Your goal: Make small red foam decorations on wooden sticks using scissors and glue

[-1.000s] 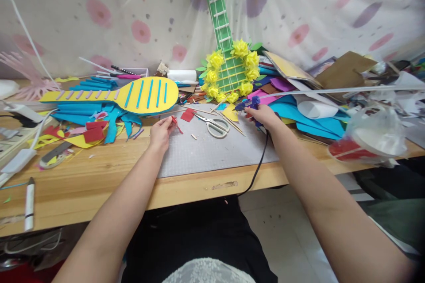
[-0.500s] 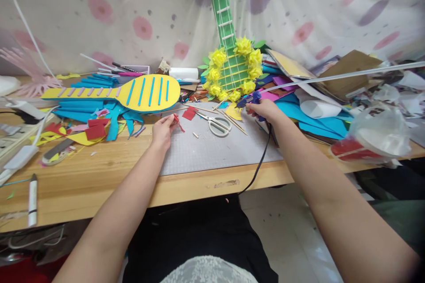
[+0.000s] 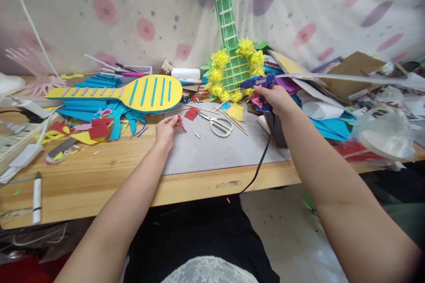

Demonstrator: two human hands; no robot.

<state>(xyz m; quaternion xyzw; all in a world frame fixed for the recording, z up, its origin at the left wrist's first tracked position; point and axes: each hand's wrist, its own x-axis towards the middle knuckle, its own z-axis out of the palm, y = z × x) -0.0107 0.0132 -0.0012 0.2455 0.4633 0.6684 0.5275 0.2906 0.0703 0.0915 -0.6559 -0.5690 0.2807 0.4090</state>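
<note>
1. Up close, my left hand (image 3: 165, 130) rests on the wooden table (image 3: 99, 177) at the left edge of the grey cutting mat (image 3: 212, 150), fingers pinched narrowly on a small red foam scrap (image 3: 180, 120). The heel of the hand sits on the wood, which I judge steadies the piece low over the mat.

2. My right hand (image 3: 277, 99) is lifted off the surface toward the table's far side, closed around a blue glue gun (image 3: 257, 82). Its nozzle points left, toward the green paper guitar (image 3: 232, 59) with its yellow paper flowers (image 3: 221, 58).

3. A black cord (image 3: 262, 159) runs from the gun down across the mat's right part and over the table's near edge; slack enough, I judge, to let the gun travel.

4. A long translucent stick (image 3: 332, 77) extends right from the back of the gun over the pile at the right end. Probably the glue stick feeding it, though I cannot tell for sure.

5. White-handled scissors (image 3: 217, 124) lie on the mat's far part, between the two hands, with thin wooden sticks (image 3: 237, 124) just beside them. Handy reach for either hand.

6. A yellow foam guitar shape (image 3: 133, 93) with blue stripes lies along the far left side, over blue foam offcuts (image 3: 99, 110). It is well apart from the gun.

7. A white marker (image 3: 36, 198) lies near the table's near left corner.
</note>
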